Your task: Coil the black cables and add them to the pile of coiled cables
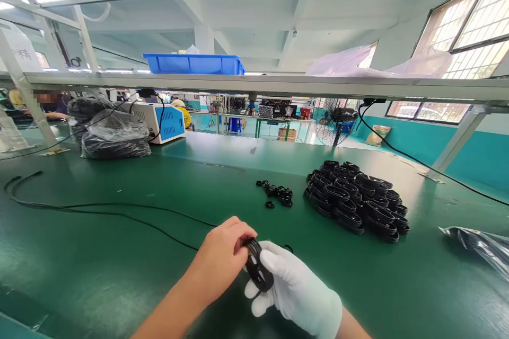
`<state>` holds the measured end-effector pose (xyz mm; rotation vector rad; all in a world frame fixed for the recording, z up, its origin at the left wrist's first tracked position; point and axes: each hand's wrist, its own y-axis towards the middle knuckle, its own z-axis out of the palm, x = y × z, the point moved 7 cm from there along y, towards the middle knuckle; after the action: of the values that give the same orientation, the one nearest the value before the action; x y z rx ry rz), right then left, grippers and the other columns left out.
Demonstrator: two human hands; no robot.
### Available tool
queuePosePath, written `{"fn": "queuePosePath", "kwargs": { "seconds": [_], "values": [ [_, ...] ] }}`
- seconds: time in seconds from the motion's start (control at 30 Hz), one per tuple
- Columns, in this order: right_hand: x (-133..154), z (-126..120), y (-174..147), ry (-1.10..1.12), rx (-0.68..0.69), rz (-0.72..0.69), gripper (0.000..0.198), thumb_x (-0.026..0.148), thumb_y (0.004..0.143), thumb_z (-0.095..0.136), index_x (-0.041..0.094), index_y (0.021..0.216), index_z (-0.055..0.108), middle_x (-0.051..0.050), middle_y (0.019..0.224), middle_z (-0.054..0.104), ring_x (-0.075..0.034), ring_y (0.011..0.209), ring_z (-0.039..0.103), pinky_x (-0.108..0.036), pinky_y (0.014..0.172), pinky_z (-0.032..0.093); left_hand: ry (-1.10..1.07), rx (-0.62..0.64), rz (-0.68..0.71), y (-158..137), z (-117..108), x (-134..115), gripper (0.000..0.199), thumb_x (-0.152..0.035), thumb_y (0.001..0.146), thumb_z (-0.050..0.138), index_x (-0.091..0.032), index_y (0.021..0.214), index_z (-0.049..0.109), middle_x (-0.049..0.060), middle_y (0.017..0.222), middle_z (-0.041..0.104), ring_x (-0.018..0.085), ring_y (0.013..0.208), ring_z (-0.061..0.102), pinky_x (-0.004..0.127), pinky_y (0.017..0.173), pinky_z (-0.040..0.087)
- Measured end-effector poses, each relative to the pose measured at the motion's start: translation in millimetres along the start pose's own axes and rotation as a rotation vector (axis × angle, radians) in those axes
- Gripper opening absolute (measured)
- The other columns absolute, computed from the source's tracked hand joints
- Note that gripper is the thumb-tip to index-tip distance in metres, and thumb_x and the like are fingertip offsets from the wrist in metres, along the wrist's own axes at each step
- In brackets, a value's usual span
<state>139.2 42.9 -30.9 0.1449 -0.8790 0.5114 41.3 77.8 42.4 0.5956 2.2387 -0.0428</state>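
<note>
A small coil of black cable point(259, 270) is held between my two hands near the front of the green table. My left hand point(222, 251), ungloved, pinches the coil's upper left side. Wearing a white glove, my right hand point(296, 286) grips it from the right with thumb and fingers. Two loose cable lengths point(131, 215) run from behind my left hand to the far left; whether they join the coil is hidden. Ahead lie several small black rings point(278, 192). A large heap of finished-looking black cable coils point(353, 198) sits to their right.
Bagged black goods point(115, 130) and a blue-and-white machine point(161, 121) stand at the back left. A clear plastic bag point(477, 243) lies at the right edge. Overhead, a shelf point(278, 85) carries a blue bin point(194, 64). A person point(53, 103) sits far left.
</note>
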Motion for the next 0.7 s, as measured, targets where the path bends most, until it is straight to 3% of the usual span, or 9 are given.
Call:
{"fn": "queuePosePath", "kwargs": {
  "seconds": [0.1, 0.2, 0.33, 0.5, 0.7],
  "values": [
    [-7, 11, 2, 0.171, 0.057, 0.123, 0.034, 0.043, 0.084, 0.048, 0.012, 0.094, 0.056, -0.007, 0.086, 0.053, -0.015, 0.066, 0.058, -0.026, 0.054, 0.046, -0.235, 0.207, -0.048, 3, 2, 10, 0.027, -0.025, 0.075, 0.056, -0.026, 0.101, 0.064, 0.0, 0.092, 0.058, 0.016, 0.078, 0.054, 0.026, 0.071, 0.043],
    [-13, 21, 3, 0.246, 0.068, 0.218, 0.03, 0.039, 0.082, 0.051, 0.01, 0.088, 0.057, -0.006, 0.081, 0.053, -0.013, 0.066, 0.055, -0.023, 0.054, 0.042, -0.485, 0.336, -0.084, 3, 6, 19, 0.027, -0.03, 0.076, 0.058, -0.022, 0.1, 0.066, 0.002, 0.092, 0.061, 0.017, 0.085, 0.054, 0.027, 0.078, 0.042],
    [-5, 16, 3, 0.017, -0.052, 0.084, 0.033, 0.037, 0.075, 0.06, 0.011, 0.095, 0.057, -0.007, 0.088, 0.054, -0.019, 0.079, 0.058, -0.029, 0.065, 0.045, -0.499, 0.302, -0.147, 6, 13, 30, 0.023, -0.036, 0.074, 0.059, -0.018, 0.089, 0.066, 0.0, 0.078, 0.058, 0.016, 0.076, 0.052, 0.027, 0.071, 0.041],
    [-1, 3, 1, -0.408, -0.288, 0.079, 0.054, 0.007, 0.053, 0.066, 0.018, 0.104, 0.05, -0.003, 0.091, 0.053, -0.017, 0.077, 0.058, -0.028, 0.06, 0.045, -0.326, 0.242, -0.195, 10, 23, 33, 0.025, -0.041, 0.07, 0.062, -0.019, 0.081, 0.065, -0.004, 0.065, 0.049, 0.013, 0.061, 0.046, 0.025, 0.059, 0.036],
    [-1, 3, 3, -0.451, -0.311, 0.091, 0.029, 0.025, 0.067, 0.061, 0.014, 0.092, 0.049, -0.006, 0.086, 0.055, -0.018, 0.073, 0.06, -0.03, 0.053, 0.049, -0.247, 0.214, -0.176, 10, 29, 29, 0.025, -0.044, 0.07, 0.061, -0.021, 0.077, 0.064, -0.005, 0.063, 0.045, 0.012, 0.058, 0.04, 0.024, 0.053, 0.03]
  ]
}}
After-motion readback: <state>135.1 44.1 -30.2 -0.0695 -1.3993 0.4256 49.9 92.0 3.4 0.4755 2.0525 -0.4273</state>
